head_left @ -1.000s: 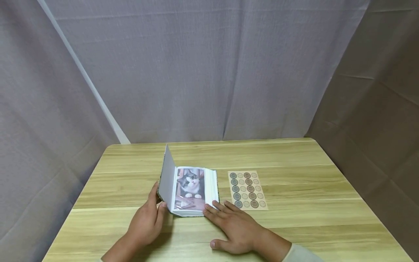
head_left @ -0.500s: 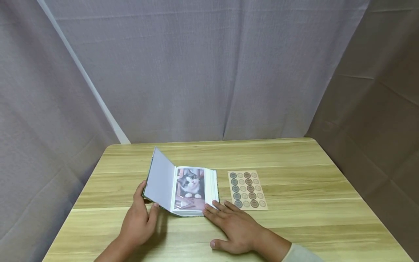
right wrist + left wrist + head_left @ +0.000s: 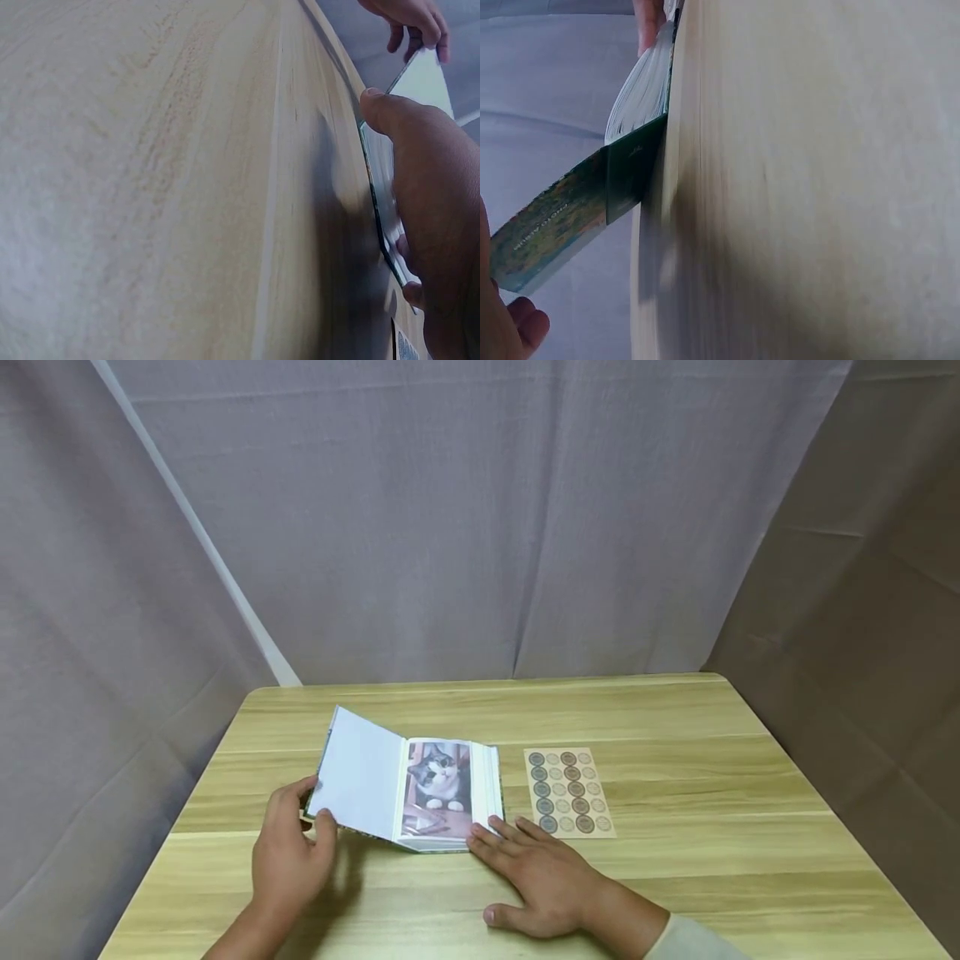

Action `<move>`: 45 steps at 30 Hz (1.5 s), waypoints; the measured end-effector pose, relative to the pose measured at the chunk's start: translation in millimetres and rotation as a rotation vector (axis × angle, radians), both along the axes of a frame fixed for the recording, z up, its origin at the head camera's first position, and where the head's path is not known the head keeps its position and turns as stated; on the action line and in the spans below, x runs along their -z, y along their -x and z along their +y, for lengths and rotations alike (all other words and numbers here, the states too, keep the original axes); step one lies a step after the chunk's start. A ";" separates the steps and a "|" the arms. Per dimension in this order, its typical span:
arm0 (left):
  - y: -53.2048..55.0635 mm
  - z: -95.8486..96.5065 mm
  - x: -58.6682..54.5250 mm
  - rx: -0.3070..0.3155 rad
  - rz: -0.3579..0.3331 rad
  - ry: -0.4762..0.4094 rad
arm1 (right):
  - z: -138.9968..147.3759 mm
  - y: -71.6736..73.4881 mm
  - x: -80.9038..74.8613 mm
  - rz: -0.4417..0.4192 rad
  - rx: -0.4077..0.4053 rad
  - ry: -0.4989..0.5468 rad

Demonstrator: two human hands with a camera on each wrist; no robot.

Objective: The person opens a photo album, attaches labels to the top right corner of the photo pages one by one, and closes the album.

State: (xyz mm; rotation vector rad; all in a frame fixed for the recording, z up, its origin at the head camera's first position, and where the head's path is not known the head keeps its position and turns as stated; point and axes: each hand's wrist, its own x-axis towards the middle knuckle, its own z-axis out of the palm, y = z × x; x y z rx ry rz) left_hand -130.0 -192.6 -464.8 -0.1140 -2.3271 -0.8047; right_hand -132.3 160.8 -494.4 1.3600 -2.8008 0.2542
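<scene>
A photo album (image 3: 483,777) lies on the table, its front cover (image 3: 362,777) raised at a slant to the left with the pale inner side up. On the first page is a cat photo (image 3: 438,789). My left hand (image 3: 288,852) pinches the cover's lower left corner between thumb and fingers. With spread, fairly straight fingers, my right hand (image 3: 540,877) rests its fingertips on the album's lower right corner. In the left wrist view the green spine (image 3: 634,161) and colourful outer cover (image 3: 555,217) show. The thumb (image 3: 382,112) of my right hand hides much of the album in the right wrist view.
A tan sheet of round stickers (image 3: 570,793) lies right of the album, just beyond my right fingertips. The wooden table (image 3: 675,760) has its back edge against a grey curtain (image 3: 420,527), and curtains hang at both sides.
The front cover has swung from nearly upright down toward the left, my left hand moving left with it. My right hand stays in place on the album's corner.
</scene>
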 end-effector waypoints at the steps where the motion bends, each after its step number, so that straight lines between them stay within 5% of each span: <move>1: 0.6 -0.7 -0.2 -0.023 -0.001 0.003 | 0.0 0.2 -0.6 -0.005 0.000 0.001; 5: 2.4 -2.5 -1.8 -0.110 -0.054 0.023 | -0.2 1.0 -2.4 -0.015 0.001 -0.001; 12: 5.2 -7.0 -3.9 -0.197 -0.257 0.073 | -0.9 1.9 -2.6 -0.001 0.000 -0.010; 28: 10.4 -11.9 5.0 -0.142 -0.589 0.253 | -0.8 2.4 -3.2 -0.015 0.004 -0.014; 40: 8.4 -8.4 8.3 -0.129 -0.626 0.263 | -0.2 1.1 -1.6 -0.017 0.001 -0.006; 45: 9.0 -2.1 7.3 -0.093 -0.554 0.260 | 0.0 -0.1 -1.3 -0.031 0.006 -0.006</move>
